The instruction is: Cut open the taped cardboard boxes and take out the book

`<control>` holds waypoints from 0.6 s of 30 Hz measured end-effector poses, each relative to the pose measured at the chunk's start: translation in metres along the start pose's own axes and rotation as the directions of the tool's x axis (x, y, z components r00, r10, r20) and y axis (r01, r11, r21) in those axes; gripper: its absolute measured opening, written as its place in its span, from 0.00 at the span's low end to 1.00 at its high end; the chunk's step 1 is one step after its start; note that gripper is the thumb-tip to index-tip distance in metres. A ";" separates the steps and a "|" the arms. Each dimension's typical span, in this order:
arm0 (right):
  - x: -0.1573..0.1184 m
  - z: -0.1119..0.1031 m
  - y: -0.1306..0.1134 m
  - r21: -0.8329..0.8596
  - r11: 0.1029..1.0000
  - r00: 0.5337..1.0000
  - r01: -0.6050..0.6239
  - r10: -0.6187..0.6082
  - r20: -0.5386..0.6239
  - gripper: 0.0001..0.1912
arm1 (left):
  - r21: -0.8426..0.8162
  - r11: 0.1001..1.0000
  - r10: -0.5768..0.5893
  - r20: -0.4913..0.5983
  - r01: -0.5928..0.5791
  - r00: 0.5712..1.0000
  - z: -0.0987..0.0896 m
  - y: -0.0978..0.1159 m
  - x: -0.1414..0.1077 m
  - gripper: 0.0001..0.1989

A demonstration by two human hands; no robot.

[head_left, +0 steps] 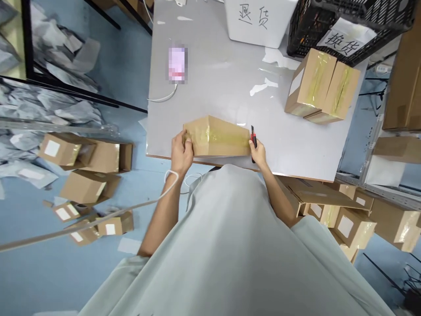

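A taped brown cardboard box [226,137] lies at the front edge of the grey table [210,83]. My left hand [182,151] grips the box's left end, thumb and fingers closed on it. At the right end is my right hand [258,151], its fingers wrapped round a red and black box cutter [253,137] that stands with its tip pointing away from me. That hand's fingertips are close to the box; whether they press on it I cannot tell.
Two taped boxes [311,83] stand at the table's right, by a black crate [296,30] and a white bin [259,26]. A phone [176,65] with a cable lies at the back left. Cartons [83,186] lie on the floor at left; more are below right.
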State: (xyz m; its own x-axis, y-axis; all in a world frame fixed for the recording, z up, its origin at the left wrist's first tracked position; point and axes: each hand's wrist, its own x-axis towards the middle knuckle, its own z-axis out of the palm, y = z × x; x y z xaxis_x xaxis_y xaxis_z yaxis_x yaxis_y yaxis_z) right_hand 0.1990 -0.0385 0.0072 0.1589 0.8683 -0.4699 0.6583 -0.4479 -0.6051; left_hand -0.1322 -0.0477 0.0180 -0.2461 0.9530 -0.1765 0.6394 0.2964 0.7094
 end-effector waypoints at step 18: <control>-0.065 -0.054 0.018 -0.315 0.949 0.960 -0.018 -0.072 -0.272 0.27 | -0.566 0.809 0.131 0.437 0.159 0.890 0.093 -0.021 0.032 0.38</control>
State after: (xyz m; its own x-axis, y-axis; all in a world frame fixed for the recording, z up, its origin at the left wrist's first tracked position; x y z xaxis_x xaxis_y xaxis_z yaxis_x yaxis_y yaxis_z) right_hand 0.2398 -0.0917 0.0615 0.3052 0.9235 -0.2323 0.8535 -0.3735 -0.3634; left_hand -0.0857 -0.0175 -0.0663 0.1832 0.9140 -0.3621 0.0659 0.3560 0.9321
